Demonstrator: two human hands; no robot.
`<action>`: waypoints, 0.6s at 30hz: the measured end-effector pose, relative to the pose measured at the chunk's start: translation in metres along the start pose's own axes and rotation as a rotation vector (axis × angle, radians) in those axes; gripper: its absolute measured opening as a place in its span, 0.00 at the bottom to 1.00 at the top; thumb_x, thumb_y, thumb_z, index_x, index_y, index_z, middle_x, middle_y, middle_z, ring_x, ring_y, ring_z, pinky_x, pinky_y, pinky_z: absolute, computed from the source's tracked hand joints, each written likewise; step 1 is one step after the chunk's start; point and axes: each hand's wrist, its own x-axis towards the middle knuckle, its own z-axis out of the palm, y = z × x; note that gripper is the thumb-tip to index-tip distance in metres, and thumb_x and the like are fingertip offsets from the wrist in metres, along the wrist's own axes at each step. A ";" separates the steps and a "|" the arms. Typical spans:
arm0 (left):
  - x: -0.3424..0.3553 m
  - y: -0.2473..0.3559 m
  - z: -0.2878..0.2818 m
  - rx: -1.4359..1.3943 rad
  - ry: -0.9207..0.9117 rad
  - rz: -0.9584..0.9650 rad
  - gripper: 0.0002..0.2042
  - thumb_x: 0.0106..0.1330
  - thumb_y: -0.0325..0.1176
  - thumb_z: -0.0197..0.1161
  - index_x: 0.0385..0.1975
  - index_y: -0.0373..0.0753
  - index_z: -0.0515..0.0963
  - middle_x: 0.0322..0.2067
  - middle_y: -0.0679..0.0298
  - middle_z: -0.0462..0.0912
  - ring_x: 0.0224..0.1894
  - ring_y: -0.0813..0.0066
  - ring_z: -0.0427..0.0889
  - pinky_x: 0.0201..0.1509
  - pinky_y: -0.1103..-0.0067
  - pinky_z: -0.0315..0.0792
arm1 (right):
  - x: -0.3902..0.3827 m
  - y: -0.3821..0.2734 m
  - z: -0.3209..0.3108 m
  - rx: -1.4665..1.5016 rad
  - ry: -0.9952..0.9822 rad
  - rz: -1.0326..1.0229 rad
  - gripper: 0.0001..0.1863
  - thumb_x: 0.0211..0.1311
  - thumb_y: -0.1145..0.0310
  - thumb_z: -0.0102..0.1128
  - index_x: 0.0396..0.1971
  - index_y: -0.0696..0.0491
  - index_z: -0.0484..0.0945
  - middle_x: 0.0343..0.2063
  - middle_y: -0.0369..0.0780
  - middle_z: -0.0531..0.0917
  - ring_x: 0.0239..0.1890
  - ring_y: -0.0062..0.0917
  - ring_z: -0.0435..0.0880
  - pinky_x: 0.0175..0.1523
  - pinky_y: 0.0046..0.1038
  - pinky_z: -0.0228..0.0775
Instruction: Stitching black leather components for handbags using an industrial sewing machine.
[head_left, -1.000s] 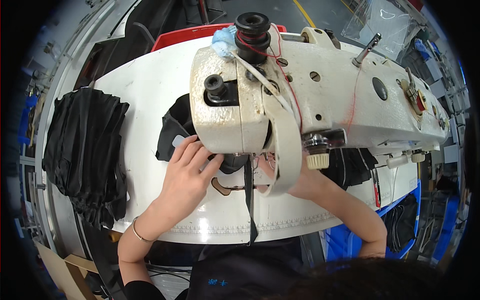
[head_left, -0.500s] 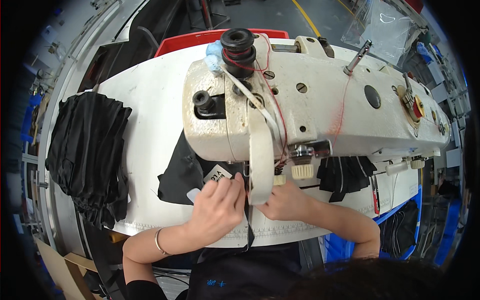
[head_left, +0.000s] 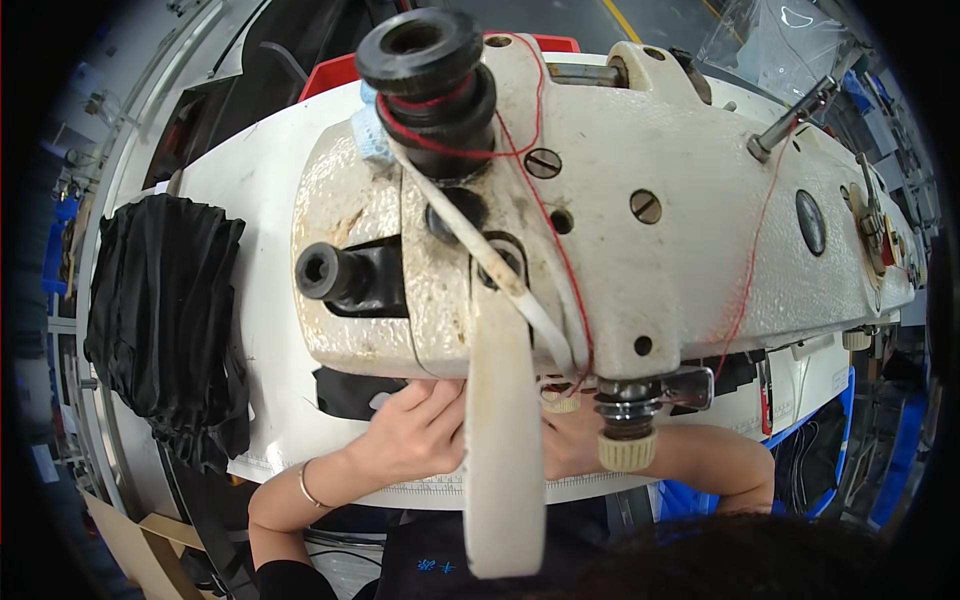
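Observation:
A cream sewing machine point(head_left: 600, 290) fills the middle of the view, red thread running over its head. Below the head, my left hand point(head_left: 415, 435) is closed, knuckles up, at the edge of a piece of black fabric point(head_left: 350, 395). Its fingertips and most of the cloth are covered by the machine. A long off-white lever point(head_left: 505, 430) hangs between my hands. Just right of it rests my right hand point(head_left: 575, 445), its fingers hidden by the lever and a tension knob point(head_left: 628, 450).
A thick stack of black fabric pieces point(head_left: 165, 320) lies on the white table point(head_left: 270, 240) at the left. Behind the machine is a red bin point(head_left: 330, 75). A blue crate point(head_left: 800, 450) holding black pieces stands at the lower right, an open cardboard box point(head_left: 130, 540) at the lower left.
My head has come closer over the machine, which looks larger and now hides the white label and most of the fabric. Both hands remain near the needle area.

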 end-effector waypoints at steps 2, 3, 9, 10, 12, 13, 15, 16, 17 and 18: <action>-0.004 0.003 0.011 0.103 -0.066 0.054 0.17 0.32 0.27 0.55 0.27 0.28 0.77 0.35 0.54 0.79 0.34 0.64 0.76 0.33 0.76 0.69 | -0.002 -0.001 0.001 -0.009 -0.064 -0.017 0.07 0.42 0.66 0.55 0.20 0.54 0.76 0.24 0.37 0.75 0.31 0.28 0.78 0.50 0.38 0.71; -0.007 0.004 0.015 0.054 -0.050 0.032 0.18 0.32 0.27 0.55 0.27 0.27 0.78 0.35 0.54 0.79 0.34 0.64 0.76 0.33 0.76 0.69 | -0.003 -0.001 0.001 -0.006 -0.066 -0.017 0.07 0.42 0.66 0.55 0.20 0.54 0.76 0.24 0.37 0.75 0.31 0.28 0.78 0.50 0.38 0.71; -0.013 0.002 0.021 0.058 -0.042 0.068 0.15 0.37 0.25 0.58 0.29 0.29 0.78 0.35 0.54 0.79 0.37 0.65 0.76 0.36 0.77 0.70 | -0.002 0.003 -0.002 -0.012 -0.078 -0.053 0.07 0.40 0.67 0.54 0.17 0.55 0.75 0.21 0.38 0.75 0.30 0.30 0.79 0.54 0.42 0.69; -0.011 0.002 0.021 0.076 0.005 0.058 0.15 0.37 0.25 0.58 0.29 0.30 0.78 0.35 0.54 0.79 0.37 0.65 0.76 0.36 0.77 0.70 | -0.001 0.003 -0.002 -0.019 -0.054 -0.059 0.07 0.39 0.67 0.54 0.18 0.55 0.76 0.21 0.38 0.76 0.30 0.30 0.79 0.54 0.42 0.69; -0.007 0.003 0.018 0.092 -0.008 0.041 0.15 0.38 0.26 0.59 0.30 0.30 0.78 0.36 0.55 0.78 0.39 0.66 0.76 0.38 0.77 0.71 | 0.000 0.002 -0.003 -0.024 -0.030 -0.065 0.08 0.38 0.67 0.54 0.18 0.56 0.76 0.22 0.39 0.76 0.30 0.30 0.79 0.54 0.41 0.69; -0.005 0.004 0.017 0.124 0.014 0.048 0.15 0.39 0.26 0.59 0.30 0.30 0.78 0.36 0.55 0.78 0.39 0.66 0.77 0.38 0.77 0.71 | -0.001 0.001 -0.003 -0.019 -0.089 -0.054 0.08 0.38 0.68 0.54 0.19 0.56 0.77 0.23 0.39 0.76 0.32 0.31 0.79 0.53 0.41 0.69; 0.000 0.005 0.013 0.025 0.016 -0.033 0.14 0.40 0.26 0.59 0.31 0.31 0.79 0.37 0.57 0.78 0.40 0.68 0.76 0.38 0.78 0.71 | -0.001 -0.001 -0.002 -0.014 -0.147 -0.046 0.08 0.37 0.68 0.54 0.19 0.56 0.77 0.25 0.40 0.76 0.33 0.31 0.79 0.53 0.41 0.70; 0.002 0.005 0.011 -0.022 0.017 -0.073 0.14 0.41 0.27 0.60 0.31 0.32 0.79 0.37 0.58 0.78 0.40 0.68 0.76 0.39 0.78 0.71 | -0.001 -0.001 -0.001 0.043 -0.072 -0.011 0.08 0.38 0.69 0.55 0.21 0.57 0.77 0.26 0.40 0.77 0.35 0.32 0.79 0.51 0.40 0.70; 0.004 0.003 0.009 -0.070 0.019 -0.113 0.14 0.41 0.27 0.60 0.31 0.33 0.79 0.38 0.59 0.78 0.41 0.69 0.76 0.39 0.78 0.71 | -0.001 -0.001 0.000 0.101 0.004 0.024 0.09 0.39 0.70 0.55 0.23 0.57 0.77 0.28 0.40 0.77 0.37 0.32 0.78 0.50 0.39 0.71; 0.005 0.002 0.008 -0.142 0.024 -0.140 0.14 0.42 0.27 0.60 0.32 0.33 0.79 0.38 0.60 0.78 0.41 0.70 0.76 0.39 0.78 0.71 | 0.000 -0.001 0.002 0.100 0.004 0.021 0.09 0.39 0.70 0.55 0.23 0.57 0.77 0.28 0.40 0.77 0.37 0.32 0.78 0.50 0.39 0.71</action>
